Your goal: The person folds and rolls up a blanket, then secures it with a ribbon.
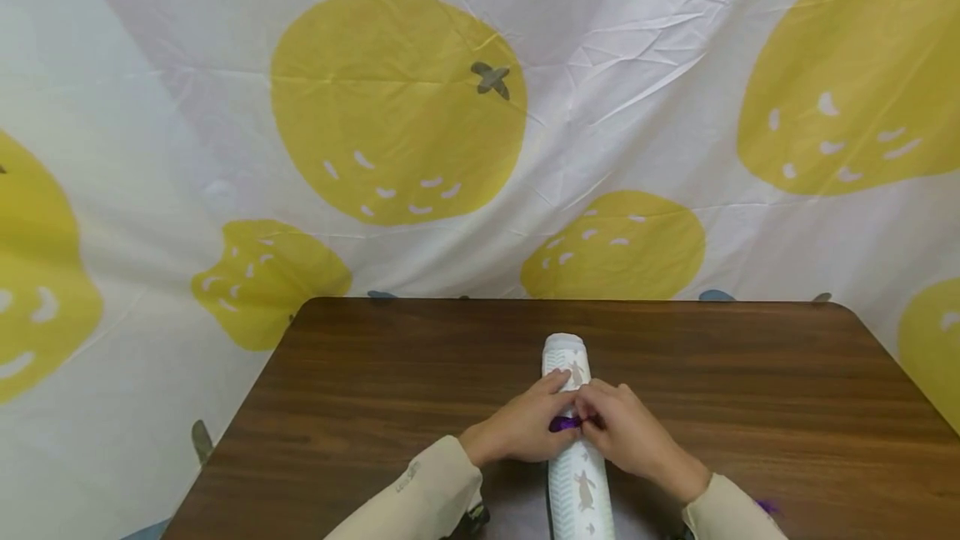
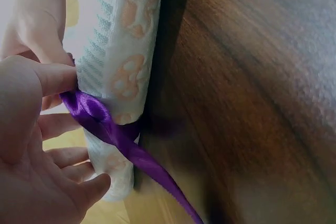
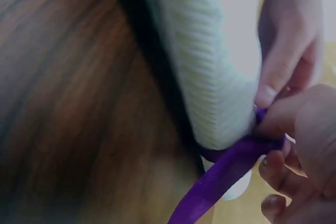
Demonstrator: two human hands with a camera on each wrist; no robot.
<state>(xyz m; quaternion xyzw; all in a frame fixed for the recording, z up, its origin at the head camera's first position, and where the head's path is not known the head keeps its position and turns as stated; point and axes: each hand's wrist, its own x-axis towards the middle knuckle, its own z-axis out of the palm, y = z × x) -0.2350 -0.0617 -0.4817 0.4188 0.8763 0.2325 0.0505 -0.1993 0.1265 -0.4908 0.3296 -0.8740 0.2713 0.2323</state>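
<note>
A long white roll of printed fabric [image 1: 581, 482], with brown rabbits and pale green chevrons, lies lengthwise on the table. Around its middle passes a purple satin ribbon [image 2: 113, 129], twisted where it crosses the top, one tail trailing over the side. My left hand [image 1: 528, 423] is on the left of the roll, thumb and finger pinching the ribbon at the crossing. From the right, my right hand [image 1: 626, 432] meets it there, and its fingertips pinch the ribbon [image 3: 226, 171] too. The fingers partly hide the crossing itself.
The brown wood-grain table [image 1: 390, 373] extends to both sides of the roll. Behind it hangs a white cloth [image 1: 187, 148] printed with large yellow fruit. A bit of purple [image 1: 768, 507] shows on the table beside the right sleeve.
</note>
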